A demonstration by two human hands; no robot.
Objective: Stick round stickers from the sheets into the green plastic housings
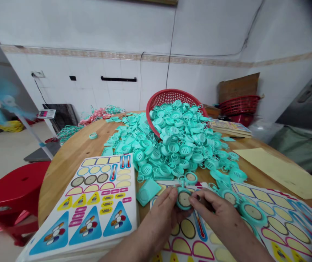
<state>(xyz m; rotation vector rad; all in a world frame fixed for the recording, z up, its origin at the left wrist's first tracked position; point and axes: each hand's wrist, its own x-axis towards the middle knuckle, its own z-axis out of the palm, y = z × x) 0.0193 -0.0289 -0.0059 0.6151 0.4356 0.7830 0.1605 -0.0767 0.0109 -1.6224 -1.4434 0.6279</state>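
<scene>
Sticker sheets (96, 214) with thermometer shapes, small print too blurred to read

Between the fingers (203, 205) sits a round teal plastic disc (184, 199) — smooth and faintly glossy, with a matt cream face. Under the fingers lies a sticker sheet (188, 233) of slick, coated paper. Beyond the fingertips the table (74, 163) is varnished wood, smooth and shiny — and farther on, a red plastic basket (169, 95) shows a moulded mesh wall.
</scene>
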